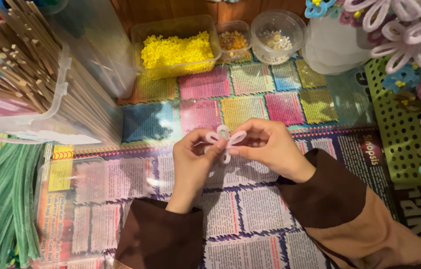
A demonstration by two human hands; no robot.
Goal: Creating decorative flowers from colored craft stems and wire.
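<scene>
Left hand (193, 157) and right hand (265, 147) both pinch the pale looped flower (224, 139) between them

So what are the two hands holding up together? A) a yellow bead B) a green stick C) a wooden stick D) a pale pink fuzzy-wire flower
D: the left hand and the right hand both pinch a small pale pink flower with looped petals, held above the printed paper; the green sticks lie untouched at the left.
</scene>
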